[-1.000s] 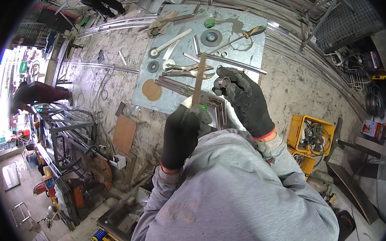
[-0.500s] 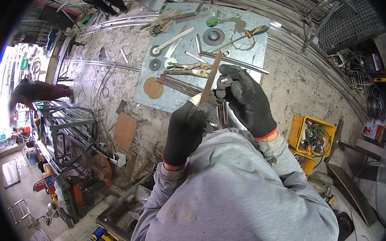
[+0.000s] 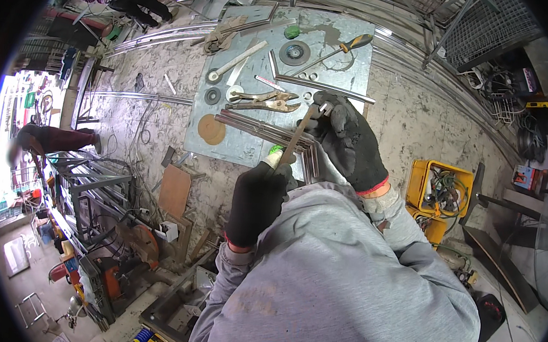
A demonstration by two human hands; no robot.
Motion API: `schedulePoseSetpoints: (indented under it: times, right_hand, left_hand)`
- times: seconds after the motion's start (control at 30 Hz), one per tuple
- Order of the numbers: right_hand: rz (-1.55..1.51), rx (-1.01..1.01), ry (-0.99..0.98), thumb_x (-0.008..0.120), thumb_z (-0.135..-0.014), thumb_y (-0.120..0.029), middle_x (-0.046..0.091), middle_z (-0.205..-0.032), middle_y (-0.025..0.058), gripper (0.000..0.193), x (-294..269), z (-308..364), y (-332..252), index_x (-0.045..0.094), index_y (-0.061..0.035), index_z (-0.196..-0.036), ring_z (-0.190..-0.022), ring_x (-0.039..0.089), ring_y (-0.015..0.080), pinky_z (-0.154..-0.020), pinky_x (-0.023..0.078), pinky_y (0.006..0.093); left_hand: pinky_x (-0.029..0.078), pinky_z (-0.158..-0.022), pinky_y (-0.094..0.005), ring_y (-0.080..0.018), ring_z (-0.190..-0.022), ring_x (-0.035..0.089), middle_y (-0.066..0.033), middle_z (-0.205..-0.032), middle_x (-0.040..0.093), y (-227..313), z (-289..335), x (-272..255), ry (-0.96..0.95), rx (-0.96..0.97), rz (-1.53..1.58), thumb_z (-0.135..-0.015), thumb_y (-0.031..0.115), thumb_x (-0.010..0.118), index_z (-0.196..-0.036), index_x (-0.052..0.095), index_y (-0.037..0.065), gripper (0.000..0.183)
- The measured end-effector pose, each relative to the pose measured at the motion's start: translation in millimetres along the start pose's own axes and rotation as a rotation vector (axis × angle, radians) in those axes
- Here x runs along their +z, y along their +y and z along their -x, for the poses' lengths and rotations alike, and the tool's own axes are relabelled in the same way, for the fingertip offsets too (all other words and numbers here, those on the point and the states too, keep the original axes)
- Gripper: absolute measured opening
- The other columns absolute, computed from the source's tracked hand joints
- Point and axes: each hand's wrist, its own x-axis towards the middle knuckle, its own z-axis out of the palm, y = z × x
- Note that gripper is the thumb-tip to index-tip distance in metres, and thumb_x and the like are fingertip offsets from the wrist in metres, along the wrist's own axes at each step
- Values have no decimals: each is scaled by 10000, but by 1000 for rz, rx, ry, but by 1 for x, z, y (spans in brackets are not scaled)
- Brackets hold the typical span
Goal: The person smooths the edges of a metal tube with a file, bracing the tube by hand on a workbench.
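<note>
- While the person bends over the floor, the left hand, in a black glove, is closed around the lower end of a thin metal rod, with something green and white showing just above the fist.
- The right hand, also gloved, is closed on the rod's upper end, fingers curled about it near a small pale tip.
- The rod slants up and to the right between the two hands, above the grey metal sheet lying on the floor.
- A second ago the rod stood nearly upright; now its top has leaned over toward the right hand, and that hand sits a little higher on it. My guess is the rod is being turned or bent between the fists, not put down.
- On the sheet lie pliers, a yellow-handled screwdriver, a grinding disc and a bundle of steel bars just beyond the hands.
- A yellow crate of cables sits to the right, well apart.
- Another person stoops at the far left, by the bright doorway.
</note>
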Motion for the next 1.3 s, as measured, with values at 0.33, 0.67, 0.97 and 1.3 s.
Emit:
schedulePoseSetpoints:
  times: [0.33, 0.67, 0.97, 1.3]
  right_hand:
    - [-426, 57, -192, 608, -1109, -388, 621, -1404, 180, 577, -9, -7, 20, 492, 24, -1496, -1329, 616, 390, -1188, 478, 543]
    - [-183, -11, -272, 688, -1048, -476, 663, -1311, 158, 636, 1, -9, 12, 527, 0, -1438, -1292, 625, 305, -1180, 480, 492]
    - [83, 23, -178, 663, -1047, -562, 685, -1295, 134, 704, 8, -6, 0, 537, 3, -1446, -1214, 669, 226, -1052, 538, 372]
    - [113, -22, -191, 679, -1047, -538, 680, -1254, 118, 677, -8, -15, -8, 555, 10, -1425, -1224, 667, 268, -1054, 561, 426]
  left_hand:
    - [506, -552, -441, -344, -659, 673, -138, -777, 642, 9, 1, 19, 199, 13, -203, -922, 131, 728, -886, 717, 76, 67]
    - [508, -545, -425, -341, -616, 656, -162, -810, 682, 32, -12, 6, 345, -199, 40, -1016, 152, 696, -955, 745, 22, 152]
    - [528, -574, -283, -113, -650, 666, -68, -770, 724, 11, -21, -6, 18, -124, 519, -1117, 266, 550, -1009, 714, -29, 354]
    - [548, -647, -354, -266, -735, 708, -116, -859, 691, 9, -33, -12, -58, -49, 437, -933, -15, 655, -960, 726, -17, 76]
